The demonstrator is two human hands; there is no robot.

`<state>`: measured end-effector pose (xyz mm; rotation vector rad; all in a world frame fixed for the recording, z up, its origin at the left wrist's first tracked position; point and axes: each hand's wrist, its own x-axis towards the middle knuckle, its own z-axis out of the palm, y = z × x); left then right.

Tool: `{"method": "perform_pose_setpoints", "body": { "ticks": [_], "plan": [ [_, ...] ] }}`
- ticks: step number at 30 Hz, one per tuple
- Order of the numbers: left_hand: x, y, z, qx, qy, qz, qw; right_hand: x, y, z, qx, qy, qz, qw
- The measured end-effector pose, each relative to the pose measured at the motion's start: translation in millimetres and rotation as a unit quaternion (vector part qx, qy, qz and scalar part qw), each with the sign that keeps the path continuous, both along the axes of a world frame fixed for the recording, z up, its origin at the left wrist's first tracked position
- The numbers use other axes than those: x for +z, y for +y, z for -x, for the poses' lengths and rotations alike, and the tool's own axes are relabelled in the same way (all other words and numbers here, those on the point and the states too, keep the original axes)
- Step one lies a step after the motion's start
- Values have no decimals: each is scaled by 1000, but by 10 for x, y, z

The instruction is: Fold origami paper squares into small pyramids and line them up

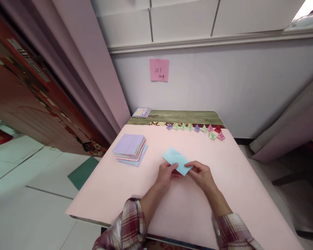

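A light blue sheet of paper (176, 159), folded into a rectangle, lies slanted on the pink table cover (224, 187). My left hand (166, 174) pinches its near left edge, fingers closed on the paper. My right hand (201, 173) grips the near right corner with thumb and fingers pressed together. Both wrists come out of plaid sleeves at the table's front edge.
A stack of pastel paper squares (130, 148) sits to the left. Several small folded paper shapes (195, 129) line the far edge. A paper pack (141, 112) lies on the wooden strip behind. A pink note (159, 69) hangs on the wall. A door stands left.
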<state>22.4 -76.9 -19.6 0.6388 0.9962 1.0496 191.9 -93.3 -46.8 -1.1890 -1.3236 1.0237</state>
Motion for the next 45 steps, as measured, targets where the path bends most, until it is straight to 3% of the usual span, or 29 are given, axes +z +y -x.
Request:
{"method": "perform_pose_setpoints", "body": {
  "ticks": [10, 17, 21, 25, 29, 36, 40, 45],
  "plan": [
    [22, -89, 42, 12, -67, -46, 997, 114, -56, 215, -90, 76, 62, 991],
    [-30, -104, -30, 21, -16, -73, 997, 115, -61, 307, -116, 108, 51, 986],
    [-61, -81, -61, 36, 7, -71, 997, 113, -49, 265, -87, 79, 59, 991],
    [-64, -74, -56, -16, 34, -74, 997, 119, -31, 228, -36, 90, 94, 991],
    [-61, -68, -44, -43, 39, -78, 995, 128, -33, 227, -34, 102, 111, 988],
    [-11, -78, -102, 57, 0, -67, 996, 185, -53, 282, 14, 132, 120, 984],
    [21, -144, -151, 52, -20, -66, 996, 212, -67, 314, -7, 108, 102, 989],
    [40, -161, -100, 46, 6, -54, 997, 258, -89, 287, 18, 113, 97, 989]
  ]
}}
